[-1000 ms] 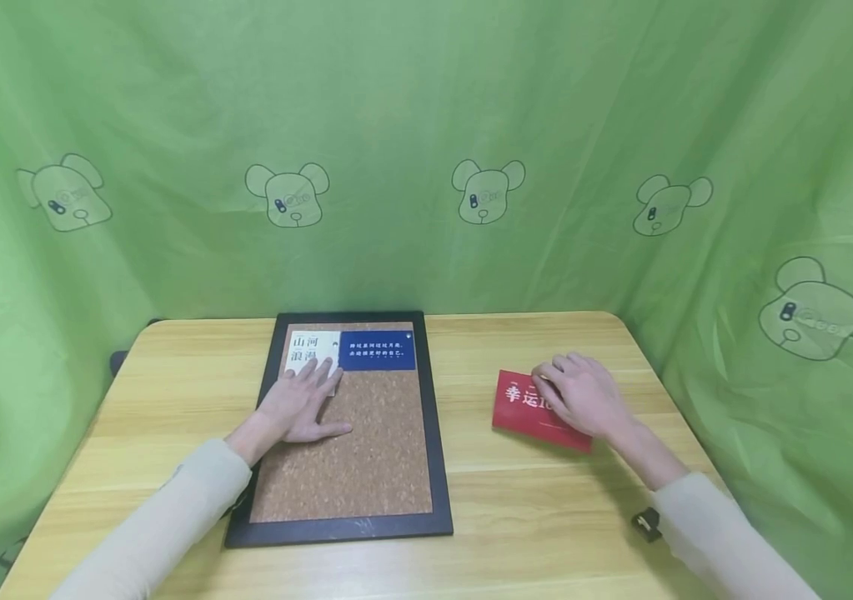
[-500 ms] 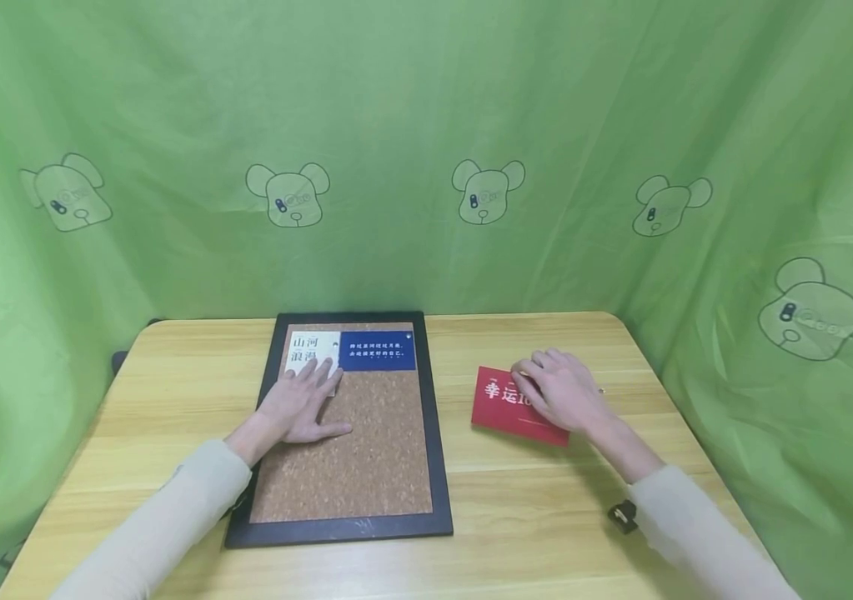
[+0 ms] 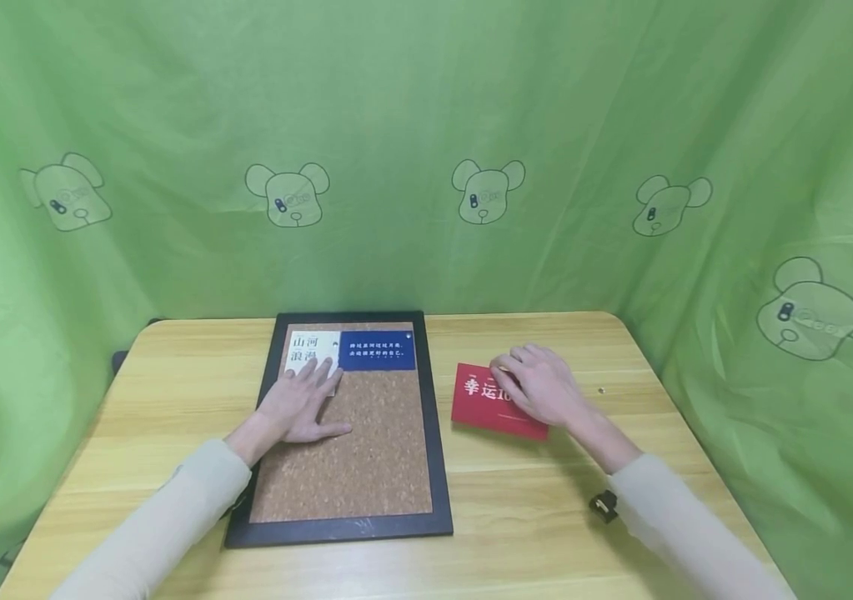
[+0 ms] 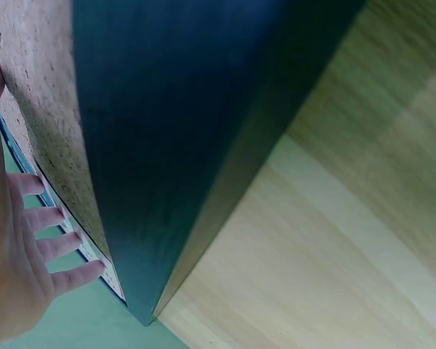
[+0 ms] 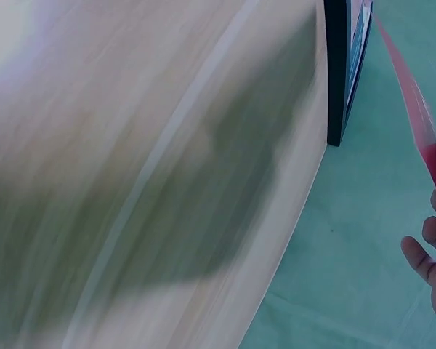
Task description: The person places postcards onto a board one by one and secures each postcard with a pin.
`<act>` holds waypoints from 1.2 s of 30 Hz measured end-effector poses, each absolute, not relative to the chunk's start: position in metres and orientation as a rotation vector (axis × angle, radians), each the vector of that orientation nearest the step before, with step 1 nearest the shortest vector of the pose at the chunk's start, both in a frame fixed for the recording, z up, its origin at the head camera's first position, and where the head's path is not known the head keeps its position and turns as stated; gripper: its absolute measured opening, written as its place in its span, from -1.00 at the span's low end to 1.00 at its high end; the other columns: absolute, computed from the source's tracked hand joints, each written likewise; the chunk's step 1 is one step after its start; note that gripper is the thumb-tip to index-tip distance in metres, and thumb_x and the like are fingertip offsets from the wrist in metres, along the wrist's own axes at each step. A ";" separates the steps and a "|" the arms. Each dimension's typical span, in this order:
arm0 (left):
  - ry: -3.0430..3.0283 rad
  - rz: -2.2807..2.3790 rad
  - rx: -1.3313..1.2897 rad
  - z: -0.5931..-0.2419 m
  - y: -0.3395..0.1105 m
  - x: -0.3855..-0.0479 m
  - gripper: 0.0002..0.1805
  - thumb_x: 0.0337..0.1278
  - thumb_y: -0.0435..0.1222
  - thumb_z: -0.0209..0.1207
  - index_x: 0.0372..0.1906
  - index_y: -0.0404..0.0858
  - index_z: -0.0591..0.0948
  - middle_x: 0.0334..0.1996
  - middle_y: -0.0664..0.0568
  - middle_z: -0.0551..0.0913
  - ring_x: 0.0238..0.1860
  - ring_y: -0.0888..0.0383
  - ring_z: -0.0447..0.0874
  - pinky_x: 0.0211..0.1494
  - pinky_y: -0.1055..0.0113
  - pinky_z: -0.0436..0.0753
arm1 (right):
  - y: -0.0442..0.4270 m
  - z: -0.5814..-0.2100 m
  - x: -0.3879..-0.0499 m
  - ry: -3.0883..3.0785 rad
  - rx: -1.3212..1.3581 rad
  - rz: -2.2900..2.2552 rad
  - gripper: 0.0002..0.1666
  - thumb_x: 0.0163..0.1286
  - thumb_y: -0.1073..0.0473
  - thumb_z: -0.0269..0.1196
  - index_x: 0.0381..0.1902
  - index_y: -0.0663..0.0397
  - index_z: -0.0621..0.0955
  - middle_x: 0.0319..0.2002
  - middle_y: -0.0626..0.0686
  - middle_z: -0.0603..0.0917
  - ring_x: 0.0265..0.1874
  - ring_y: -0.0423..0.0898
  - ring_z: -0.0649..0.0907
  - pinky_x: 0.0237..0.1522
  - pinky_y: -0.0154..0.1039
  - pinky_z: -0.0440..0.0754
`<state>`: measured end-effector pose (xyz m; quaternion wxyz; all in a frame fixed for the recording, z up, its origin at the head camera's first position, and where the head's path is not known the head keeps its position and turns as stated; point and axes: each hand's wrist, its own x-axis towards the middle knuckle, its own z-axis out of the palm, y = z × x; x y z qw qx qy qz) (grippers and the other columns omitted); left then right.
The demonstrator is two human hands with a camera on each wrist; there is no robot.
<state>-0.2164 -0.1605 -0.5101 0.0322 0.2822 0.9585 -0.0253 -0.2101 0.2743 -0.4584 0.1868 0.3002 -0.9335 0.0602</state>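
My left hand [image 3: 300, 408] rests flat with fingers spread on a cork board [image 3: 366, 467] in a black frame. Under its fingertips is a white card [image 3: 304, 342] with dark Chinese characters, partly covered by the hand. Beside that card is a dark blue card [image 3: 377, 351] with white characters and a small pin-like spot at its upper right corner. To the board's right, my right hand [image 3: 542, 387] pinches a red card [image 3: 480, 410] with white characters. In the right wrist view the red card [image 5: 414, 105] is raised off the table, seen nearly edge-on.
The board lies on a light wooden table [image 3: 531, 533]. A tiny shiny object [image 3: 602, 390] lies on the table right of the right hand. Green curtains [image 3: 388, 250] with bear drawings enclose the back and sides of the table.
My right hand has carried the red card leftward, closer to the board's right edge. The small shiny object has come into sight behind it. My left hand has stayed put.
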 end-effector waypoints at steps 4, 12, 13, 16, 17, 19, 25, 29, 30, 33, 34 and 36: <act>2.950 -0.078 0.874 -0.509 -0.160 -0.216 0.21 0.20 0.57 -0.05 0.67 -0.24 0.21 0.66 -0.28 0.20 0.65 -0.34 0.21 0.55 -0.29 0.44 | 0.267 -0.459 -0.211 -2.623 0.863 0.190 -0.78 0.53 0.04 0.25 -0.04 -0.05 0.76 -0.24 -0.01 0.75 -0.22 -0.03 0.65 -0.10 -0.07 0.67; 2.953 -0.055 0.875 -0.510 -0.162 -0.216 0.21 0.20 0.57 -0.07 0.66 -0.24 0.22 0.66 -0.28 0.20 0.65 -0.34 0.21 0.55 -0.30 0.43 | 0.251 -0.462 -0.215 -2.651 0.866 0.232 -0.76 0.56 0.03 0.22 -0.03 -0.04 0.75 -0.22 0.00 0.76 -0.19 -0.03 0.66 -0.07 -0.05 0.68; 2.954 -0.054 0.878 -0.511 -0.162 -0.216 0.21 0.20 0.57 -0.07 0.66 -0.24 0.22 0.66 -0.28 0.20 0.65 -0.34 0.21 0.55 -0.30 0.43 | 0.249 -0.463 -0.215 -2.650 0.870 0.236 -0.76 0.56 0.03 0.21 -0.04 -0.04 0.76 -0.22 0.00 0.77 -0.20 -0.03 0.66 -0.08 -0.06 0.68; 2.951 -0.052 0.877 -0.510 -0.161 -0.216 0.21 0.20 0.57 -0.07 0.67 -0.24 0.22 0.66 -0.28 0.20 0.65 -0.34 0.20 0.55 -0.30 0.43 | 0.243 -0.465 -0.217 -2.643 0.889 0.250 -0.75 0.58 0.03 0.20 -0.04 -0.05 0.76 -0.21 0.00 0.77 -0.19 -0.04 0.67 -0.06 -0.07 0.68; 2.950 -0.055 0.877 -0.510 -0.161 -0.216 0.21 0.20 0.57 -0.07 0.67 -0.24 0.22 0.66 -0.28 0.19 0.65 -0.34 0.20 0.55 -0.30 0.43 | 0.241 -0.465 -0.218 -2.639 0.898 0.254 -0.75 0.58 0.03 0.20 -0.04 -0.04 0.76 -0.21 0.00 0.78 -0.19 -0.04 0.68 -0.07 -0.08 0.68; 2.948 -0.057 0.878 -0.510 -0.161 -0.216 0.21 0.20 0.57 -0.06 0.67 -0.24 0.22 0.66 -0.28 0.19 0.65 -0.34 0.20 0.55 -0.31 0.43 | 0.237 -0.467 -0.219 -2.629 0.913 0.261 -0.76 0.58 0.03 0.20 -0.05 -0.04 0.76 -0.21 0.00 0.78 -0.19 -0.04 0.68 -0.06 -0.08 0.69; 2.941 -0.068 0.872 -0.510 -0.162 -0.216 0.20 0.21 0.56 -0.06 0.67 -0.24 0.21 0.67 -0.29 0.17 0.66 -0.34 0.18 0.56 -0.31 0.41 | 0.224 -0.470 -0.222 -2.619 0.925 0.294 -0.77 0.57 0.03 0.21 -0.05 -0.06 0.76 -0.22 -0.01 0.77 -0.19 -0.05 0.68 -0.05 -0.09 0.70; 2.946 -0.061 0.875 -0.510 -0.162 -0.216 0.20 0.21 0.55 -0.04 0.66 -0.25 0.22 0.66 -0.30 0.19 0.65 -0.35 0.20 0.55 -0.32 0.42 | 0.217 -0.474 -0.226 -2.627 0.924 0.320 -0.75 0.58 0.02 0.20 -0.03 -0.05 0.76 -0.20 0.00 0.78 -0.17 -0.05 0.69 -0.02 -0.09 0.70; 2.947 -0.055 0.877 -0.510 -0.162 -0.216 0.20 0.21 0.55 -0.04 0.66 -0.26 0.23 0.66 -0.30 0.20 0.64 -0.36 0.20 0.54 -0.32 0.43 | 0.216 -0.474 -0.226 -2.629 0.923 0.322 -0.75 0.58 0.02 0.19 -0.03 -0.05 0.76 -0.19 0.00 0.78 -0.16 -0.05 0.69 -0.01 -0.08 0.71; 2.945 -0.052 0.881 -0.510 -0.161 -0.217 0.20 0.22 0.55 -0.03 0.66 -0.26 0.23 0.66 -0.31 0.19 0.64 -0.36 0.20 0.54 -0.32 0.43 | 0.211 -0.475 -0.228 -2.637 0.916 0.337 -0.73 0.58 0.02 0.19 -0.01 -0.05 0.76 -0.18 0.00 0.79 -0.15 -0.04 0.70 0.02 -0.06 0.71; 2.944 -0.056 0.879 -0.510 -0.161 -0.217 0.20 0.22 0.55 -0.03 0.66 -0.26 0.22 0.66 -0.30 0.19 0.64 -0.36 0.20 0.54 -0.32 0.43 | 0.210 -0.475 -0.228 -2.640 0.912 0.342 -0.73 0.59 0.01 0.18 0.00 -0.05 0.75 -0.18 0.00 0.78 -0.15 -0.04 0.69 0.03 -0.06 0.71; 2.948 -0.063 0.879 -0.510 -0.162 -0.216 0.19 0.22 0.54 -0.02 0.66 -0.26 0.23 0.66 -0.30 0.20 0.64 -0.36 0.21 0.53 -0.32 0.44 | 0.206 -0.475 -0.229 -2.647 0.904 0.352 -0.72 0.59 0.00 0.17 0.00 -0.06 0.75 -0.19 0.00 0.78 -0.16 -0.04 0.69 0.03 -0.05 0.71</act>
